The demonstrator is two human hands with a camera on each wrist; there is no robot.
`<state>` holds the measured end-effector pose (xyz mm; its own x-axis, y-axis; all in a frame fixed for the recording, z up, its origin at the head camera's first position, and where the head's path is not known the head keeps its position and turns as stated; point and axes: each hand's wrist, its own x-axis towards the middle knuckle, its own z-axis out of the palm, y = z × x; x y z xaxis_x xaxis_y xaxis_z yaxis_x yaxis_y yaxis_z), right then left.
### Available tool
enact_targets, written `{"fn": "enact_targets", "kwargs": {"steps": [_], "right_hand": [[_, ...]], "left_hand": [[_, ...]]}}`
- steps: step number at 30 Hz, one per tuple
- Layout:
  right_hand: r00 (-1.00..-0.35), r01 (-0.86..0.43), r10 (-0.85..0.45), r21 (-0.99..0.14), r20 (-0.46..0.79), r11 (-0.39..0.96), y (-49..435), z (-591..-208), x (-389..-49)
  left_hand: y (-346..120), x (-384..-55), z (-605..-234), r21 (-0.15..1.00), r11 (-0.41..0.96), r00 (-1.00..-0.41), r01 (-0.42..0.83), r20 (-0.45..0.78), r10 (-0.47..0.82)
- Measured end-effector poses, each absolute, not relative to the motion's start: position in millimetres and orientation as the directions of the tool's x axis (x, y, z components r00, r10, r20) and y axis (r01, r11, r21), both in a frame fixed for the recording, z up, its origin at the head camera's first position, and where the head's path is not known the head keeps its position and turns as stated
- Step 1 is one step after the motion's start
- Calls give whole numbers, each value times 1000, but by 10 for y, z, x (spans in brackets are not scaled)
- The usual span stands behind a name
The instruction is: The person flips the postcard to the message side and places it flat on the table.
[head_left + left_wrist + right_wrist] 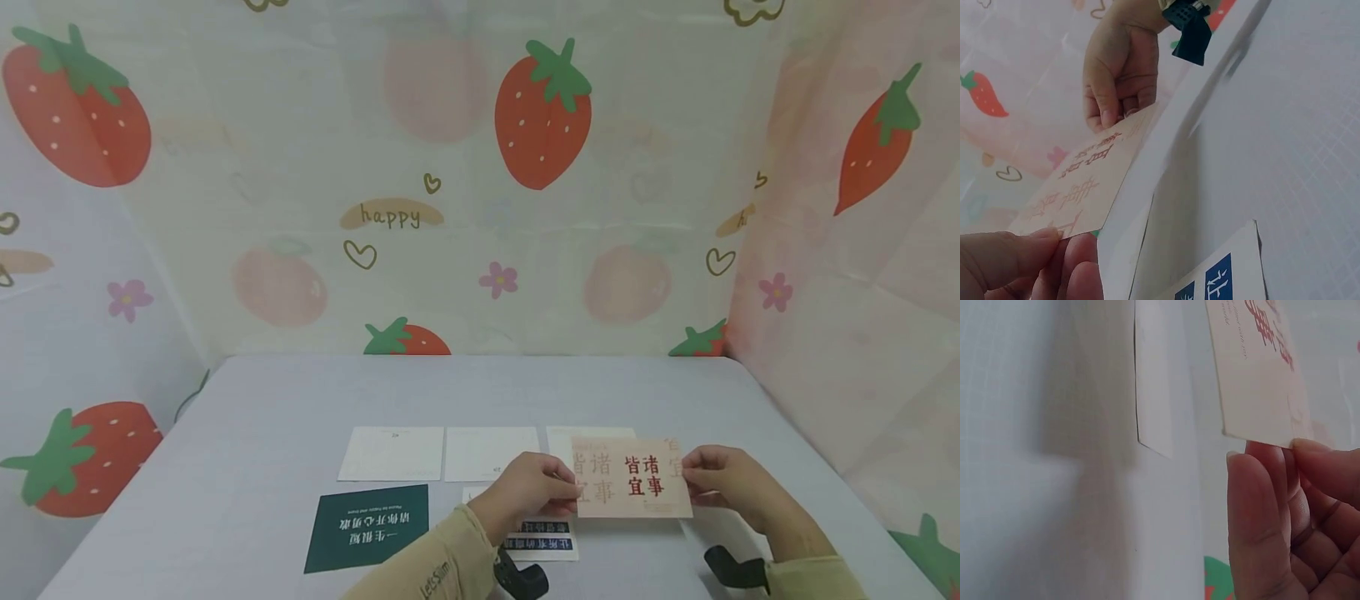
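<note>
A cream-pink rectangular paper card with red printed characters [632, 478] is being held raised above the white cloth-covered table [285, 417], right of centre in the head view. The left hand [531, 493] is pinching its left edge between thumb and fingers, and the right hand [738, 485] is pinching its right edge likewise; gripping only the margins is presumably keeping the sheet flat and the darker characters uncovered, upright towards the person. Behind, three mostly blank white rectangular paper cards [491, 450] are lying side by side, a spacing that is probably keeping each one distinct; the raised card is partly covering the rightmost. Nearer, a dark green rectangular paper card with pale lettering [367, 527] is lying with its text upside down, perhaps facing the opposite side. Beside it, a white paper card with dark blue lettered strips [542, 544] is lying partly hidden behind the left hand and sleeve
</note>
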<state>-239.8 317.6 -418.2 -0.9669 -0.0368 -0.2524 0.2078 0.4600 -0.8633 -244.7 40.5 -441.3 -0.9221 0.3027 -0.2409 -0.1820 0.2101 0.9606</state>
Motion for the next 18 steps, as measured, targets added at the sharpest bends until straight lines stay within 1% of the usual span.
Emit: {"fn": "enact_targets", "kwargs": {"steps": [12, 18], "right_hand": [[-977, 149, -76, -888, -201, 436, 3209, -4168, -2413], [-979, 149, -58, -878, -196, 455, 3213, -4156, -2404]], "left_hand": [[377, -2482, -4396, 964, 200, -921, -178, -234, 311], [359, -2490, -4385, 964, 193, -920, -182, -236, 312]]}}
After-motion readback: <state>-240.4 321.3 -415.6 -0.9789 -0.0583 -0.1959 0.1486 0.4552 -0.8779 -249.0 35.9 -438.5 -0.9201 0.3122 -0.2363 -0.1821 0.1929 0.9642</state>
